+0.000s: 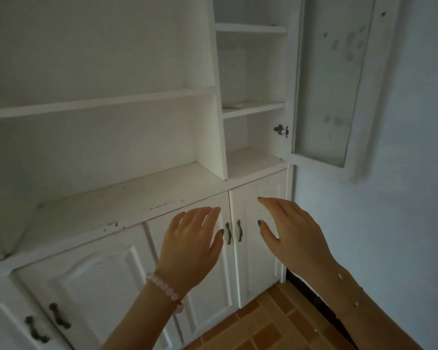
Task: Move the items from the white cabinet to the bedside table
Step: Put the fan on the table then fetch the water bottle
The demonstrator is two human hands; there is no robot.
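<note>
The white cabinet [127, 198] fills the view, with open shelves above and shut lower doors. My left hand [191, 245], with a pink bead bracelet at the wrist, is held open in front of the lower left door, close to its dark handle [228, 233]. My right hand [292, 232] is open too, fingers apart, in front of the lower right door beside its handle [239, 230]. Neither hand holds anything. A small flat whitish item [234, 105] lies on the middle shelf of the narrow right compartment. The bedside table is out of view.
A frosted glass door [331, 79] of the upper right compartment stands swung open against the pale wall. Two more lower doors with dark handles [47, 322] sit at the left. Orange-brown floor tiles [263, 324] show at the bottom.
</note>
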